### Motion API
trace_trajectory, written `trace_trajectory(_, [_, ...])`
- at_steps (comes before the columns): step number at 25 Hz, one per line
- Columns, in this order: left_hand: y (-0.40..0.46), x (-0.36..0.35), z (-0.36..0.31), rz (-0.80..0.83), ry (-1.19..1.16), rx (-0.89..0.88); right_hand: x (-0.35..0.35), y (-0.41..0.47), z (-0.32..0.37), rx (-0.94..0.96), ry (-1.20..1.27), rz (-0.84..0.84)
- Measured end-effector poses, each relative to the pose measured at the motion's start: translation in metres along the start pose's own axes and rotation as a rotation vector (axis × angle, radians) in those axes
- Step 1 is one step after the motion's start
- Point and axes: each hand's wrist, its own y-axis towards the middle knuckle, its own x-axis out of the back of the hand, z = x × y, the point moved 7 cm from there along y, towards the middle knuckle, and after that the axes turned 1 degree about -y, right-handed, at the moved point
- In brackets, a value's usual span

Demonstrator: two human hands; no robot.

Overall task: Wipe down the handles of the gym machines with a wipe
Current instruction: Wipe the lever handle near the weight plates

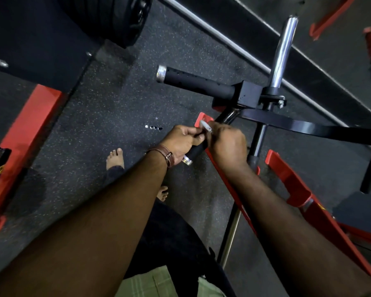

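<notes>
Two black handles show on this machine, and your hands are both on the nearer one (196, 150), the short grip with the metal end cap that sits low beside the red frame (229, 179). Your left hand (181, 142) curls its fingers around the grip near the cap, steadying it, while your right hand (228, 144) is clenched over the upper part of the same grip. A small pale strip, which I take to be the wipe (206, 126), pokes out between your two hands at the top of the grip; most of it is hidden, so I cannot tell how much of the handle it covers. By my reading you are mid-wipe on this handle, not finished with it. The upper handle (196, 81), well apart from your hands and sticking out from the black bracket, carries specks along its length and looks not yet wiped. So that one is left.
</notes>
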Motion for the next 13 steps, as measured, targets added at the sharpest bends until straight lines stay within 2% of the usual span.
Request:
trace_trajectory(2, [0.0,0.001,0.001,-0.001,0.006,0.02,0.01,0.02,-0.021,-0.019,-0.061,-0.074])
trace_trajectory(4, [-0.001,0.001,0.002,-0.003,0.014,0.035,0.018,0.024,-0.034,-0.123,-0.067,-0.178])
trace_trajectory(8, [0.0,0.002,0.004,-0.002,-0.049,0.027,-0.008,-0.016,-0.013,-0.044,0.118,-0.109])
trace_trajectory(9, [-0.001,0.002,0.003,-0.01,-0.043,0.023,-0.004,-0.012,-0.019,-0.06,0.16,-0.146])
trace_trajectory(12, [-0.002,0.0,0.005,-0.021,-0.036,0.013,0.021,0.0,-0.044,-0.194,0.329,-0.463])
trace_trajectory(13, [-0.003,0.0,0.005,-0.013,-0.039,0.008,0.018,-0.005,-0.039,-0.193,0.398,-0.498])
